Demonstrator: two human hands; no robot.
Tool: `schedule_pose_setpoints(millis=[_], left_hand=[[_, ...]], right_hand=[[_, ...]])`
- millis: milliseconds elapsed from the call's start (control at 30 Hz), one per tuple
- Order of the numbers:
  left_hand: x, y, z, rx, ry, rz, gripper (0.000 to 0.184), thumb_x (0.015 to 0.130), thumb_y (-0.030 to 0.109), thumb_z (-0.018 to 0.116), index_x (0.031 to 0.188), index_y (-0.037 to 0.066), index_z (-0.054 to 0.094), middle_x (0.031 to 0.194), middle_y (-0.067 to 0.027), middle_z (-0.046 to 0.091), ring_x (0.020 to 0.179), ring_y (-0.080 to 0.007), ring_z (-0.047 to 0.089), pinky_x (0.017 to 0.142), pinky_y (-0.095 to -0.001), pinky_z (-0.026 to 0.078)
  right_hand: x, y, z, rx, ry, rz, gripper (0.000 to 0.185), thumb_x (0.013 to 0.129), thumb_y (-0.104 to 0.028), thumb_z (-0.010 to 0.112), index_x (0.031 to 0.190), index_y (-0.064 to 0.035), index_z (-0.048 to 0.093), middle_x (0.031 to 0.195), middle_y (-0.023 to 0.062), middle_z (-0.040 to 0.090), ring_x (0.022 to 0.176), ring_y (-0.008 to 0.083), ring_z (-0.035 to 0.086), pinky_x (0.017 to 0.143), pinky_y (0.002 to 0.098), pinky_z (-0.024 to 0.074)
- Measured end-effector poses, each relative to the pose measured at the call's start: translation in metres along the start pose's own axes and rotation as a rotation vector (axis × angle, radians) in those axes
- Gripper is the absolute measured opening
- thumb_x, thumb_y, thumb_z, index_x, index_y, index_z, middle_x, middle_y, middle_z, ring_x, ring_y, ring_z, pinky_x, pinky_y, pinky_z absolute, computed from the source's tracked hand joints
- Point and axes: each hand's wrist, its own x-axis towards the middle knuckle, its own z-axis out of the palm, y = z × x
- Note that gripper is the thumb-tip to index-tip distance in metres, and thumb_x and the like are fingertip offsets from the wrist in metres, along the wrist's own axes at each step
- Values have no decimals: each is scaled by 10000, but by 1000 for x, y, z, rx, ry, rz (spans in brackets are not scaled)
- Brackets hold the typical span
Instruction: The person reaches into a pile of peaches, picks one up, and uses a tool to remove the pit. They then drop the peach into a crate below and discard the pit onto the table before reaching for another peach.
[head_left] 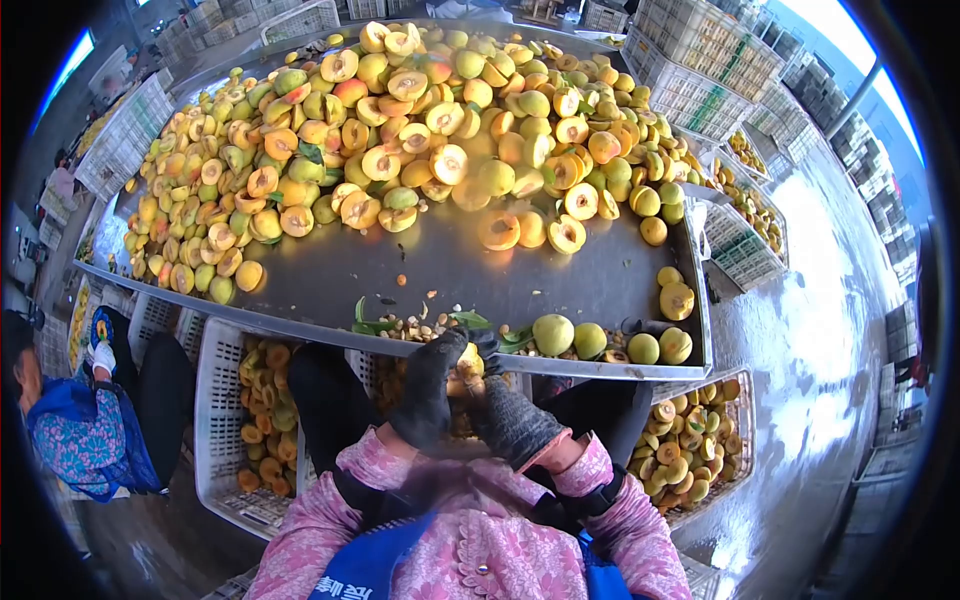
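Close to the table's near edge, my left hand (428,388) in a dark glove is closed round a yellow peach piece (468,362). My right hand (512,412), in a grey knitted glove, grips the same fruit from the other side. The gloves partly cover the peach, so I cannot tell whether it is whole or halved, or whether a tool is in my fingers. Just beyond my hands lie peach stones (408,327) and green leaves (470,320). Whole peaches (553,335) rest to the right along the rim.
A large heap of halved peaches (400,130) covers the back of the metal table (400,275), which has a raised rim. Crates of peach halves (215,430) (740,430) flank my legs. At left sits a co-worker (85,430). Stacked crates (700,70) stand behind.
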Motion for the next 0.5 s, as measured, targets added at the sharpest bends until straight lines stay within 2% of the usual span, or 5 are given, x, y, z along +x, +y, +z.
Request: schedule_pose_setpoints(millis=[33, 133, 233, 367, 500], left_hand=[[-1, -7, 1, 13, 5, -2, 272, 859, 131, 511, 1074, -37, 528, 1004, -191, 612, 933, -311, 596, 842, -384, 456], [1, 4, -1, 67, 24, 15, 270, 860, 141, 516, 1063, -36, 537, 991, -185, 619, 925, -304, 602, 836, -377, 460], [1, 12, 1, 108, 77, 41, 268, 859, 147, 521, 1055, -34, 546, 981, -181, 624, 920, -298, 606, 831, -368, 464], [5, 28, -4, -87, 14, -9, 292, 845, 163, 516, 1068, -23, 550, 985, -174, 621, 924, -311, 599, 826, -379, 459], [-10, -8, -12, 214, -107, 136, 337, 811, 189, 513, 1084, -4, 553, 997, -159, 609, 939, -324, 574, 845, -388, 435]], right_hand=[[-1, 2, 0, 11, -31, 22, 484, 791, -28, 525, 1255, 9, 394, 927, 189, 547, 824, 321, 531, 742, 397, 439], [-3, -11, -3, -419, 32, -170, 484, 797, -33, 520, 1259, 24, 387, 955, 184, 533, 866, 314, 515, 775, 394, 437], [-4, -11, 4, -177, 13, 145, 449, 811, -51, 514, 1242, 23, 412, 967, 175, 528, 896, 295, 506, 802, 383, 422], [-2, 5, 14, -463, -219, 79, 343, 840, -73, 493, 1172, 9, 465, 950, 157, 534, 904, 267, 503, 848, 365, 387], [-4, -6, 7, -639, -370, -45, 229, 861, -97, 490, 1066, 3, 494, 923, 146, 545, 910, 243, 520, 832, 351, 399]])
